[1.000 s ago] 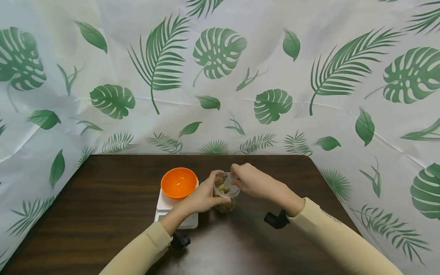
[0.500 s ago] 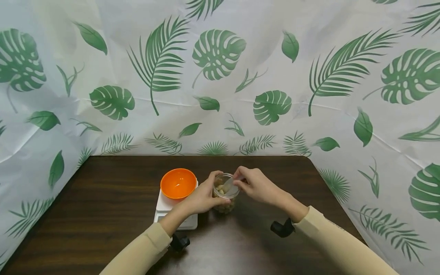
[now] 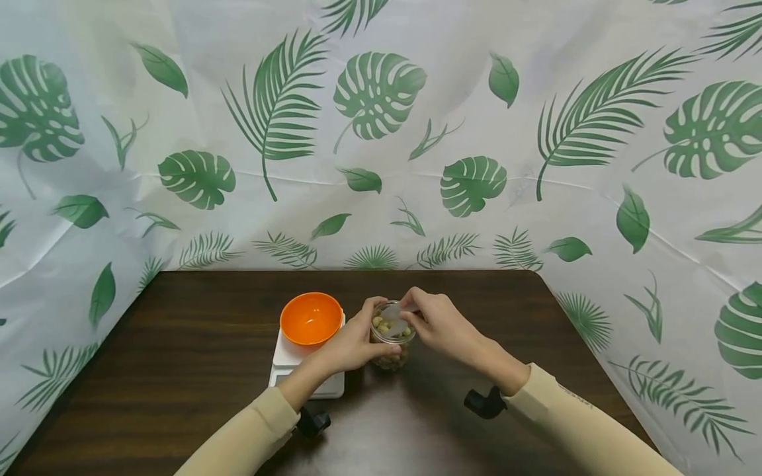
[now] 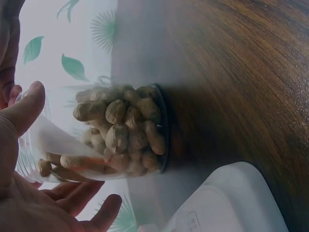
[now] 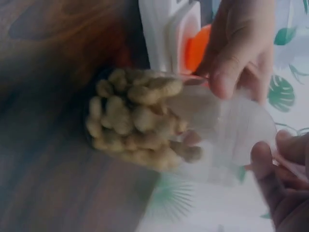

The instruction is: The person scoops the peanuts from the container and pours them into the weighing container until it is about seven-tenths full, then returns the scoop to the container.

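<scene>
A clear jar (image 3: 389, 361) stands on the table, its lower part filled with unshelled peanuts (image 4: 123, 125). My left hand (image 3: 352, 338) holds the jar around its upper part, thumb on the near side. Between the thumb and fingers of my right hand (image 3: 439, 322) is pinched a translucent white plastic scoop (image 3: 394, 324). Its blade reaches down through the jar's mouth, and in the left wrist view a few peanuts lie against it. The right wrist view is blurred; there the scoop (image 5: 256, 126) shows at the mouth, near the fingertips.
Left of the jar, a white kitchen scale (image 3: 288, 353) carries an orange bowl (image 3: 311, 320). My left forearm passes over part of the scale. A leaf-patterned sheet (image 3: 381, 165) hangs behind the dark wooden table (image 3: 196, 344).
My right hand first drew back slightly right, then moved a little left again, shifting the scoop inside the jar. The left hand and jar have stayed in place.
</scene>
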Demonstrator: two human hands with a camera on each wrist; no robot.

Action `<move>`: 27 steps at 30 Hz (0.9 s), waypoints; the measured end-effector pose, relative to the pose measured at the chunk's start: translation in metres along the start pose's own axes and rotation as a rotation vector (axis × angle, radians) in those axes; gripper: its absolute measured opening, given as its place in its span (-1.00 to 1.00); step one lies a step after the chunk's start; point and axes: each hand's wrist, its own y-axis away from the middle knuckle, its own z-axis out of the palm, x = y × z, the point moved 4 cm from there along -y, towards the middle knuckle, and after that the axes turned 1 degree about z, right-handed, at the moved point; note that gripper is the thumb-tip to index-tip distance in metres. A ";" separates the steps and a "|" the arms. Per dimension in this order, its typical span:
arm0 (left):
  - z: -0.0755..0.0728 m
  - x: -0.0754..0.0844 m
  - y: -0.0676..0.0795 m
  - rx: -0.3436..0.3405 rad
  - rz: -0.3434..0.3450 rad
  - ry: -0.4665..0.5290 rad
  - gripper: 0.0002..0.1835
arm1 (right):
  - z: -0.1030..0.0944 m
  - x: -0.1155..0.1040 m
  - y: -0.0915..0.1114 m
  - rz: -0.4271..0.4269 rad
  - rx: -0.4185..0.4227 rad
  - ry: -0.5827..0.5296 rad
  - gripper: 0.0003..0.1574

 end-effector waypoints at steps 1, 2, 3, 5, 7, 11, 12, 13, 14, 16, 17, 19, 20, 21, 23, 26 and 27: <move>0.000 0.000 0.000 -0.004 -0.001 0.002 -0.04 | 0.001 0.001 0.000 0.000 0.007 -0.004 -0.85; 0.001 -0.001 0.000 -0.005 0.001 0.002 -0.05 | 0.002 0.002 0.001 0.002 0.014 -0.012 -0.85; 0.001 -0.001 0.000 -0.007 -0.001 0.000 -0.04 | 0.003 0.004 0.003 0.008 0.018 -0.024 -0.84; 0.002 -0.002 0.000 -0.009 -0.004 -0.005 -0.03 | 0.004 0.008 0.006 0.021 0.026 -0.053 -0.83; 0.002 -0.003 0.000 -0.009 -0.008 -0.003 -0.02 | 0.004 0.013 0.010 0.046 0.037 -0.102 -0.82; 0.000 -0.002 -0.001 -0.007 -0.014 -0.009 0.00 | 0.001 0.018 0.014 0.094 0.041 -0.200 -0.80; 0.000 -0.002 -0.001 -0.007 -0.013 -0.011 0.00 | 0.000 0.018 0.014 0.103 0.041 -0.218 -0.79; 0.000 -0.002 -0.001 -0.007 -0.013 -0.013 0.00 | 0.000 0.019 0.015 0.115 0.037 -0.232 -0.79; 0.000 -0.001 -0.001 -0.007 -0.013 -0.014 -0.01 | -0.001 0.020 0.015 0.128 0.035 -0.247 -0.79; 0.000 0.000 -0.002 -0.006 -0.010 -0.008 -0.02 | -0.002 0.022 0.017 0.156 0.037 -0.268 -0.79; 0.000 0.000 -0.002 -0.006 -0.009 -0.006 -0.02 | -0.003 0.023 0.018 0.173 0.039 -0.276 -0.79; 0.001 0.000 -0.002 -0.008 -0.007 -0.004 -0.03 | -0.004 0.026 0.020 0.201 0.049 -0.292 -0.80; 0.001 0.001 -0.002 -0.008 -0.005 -0.003 -0.04 | -0.004 0.028 0.021 0.212 0.053 -0.298 -0.80; 0.001 0.001 -0.002 -0.008 -0.006 -0.003 -0.04 | -0.004 0.029 0.022 0.218 0.055 -0.307 -0.80; 0.001 0.000 -0.002 -0.005 -0.011 -0.005 -0.04 | -0.003 0.030 0.024 0.218 0.055 -0.317 -0.80; 0.000 0.000 -0.002 -0.002 -0.019 -0.006 -0.03 | -0.003 0.030 0.024 0.205 0.060 -0.320 -0.79; 0.000 0.000 -0.001 -0.002 -0.022 -0.008 -0.03 | -0.003 0.030 0.025 0.201 0.064 -0.318 -0.78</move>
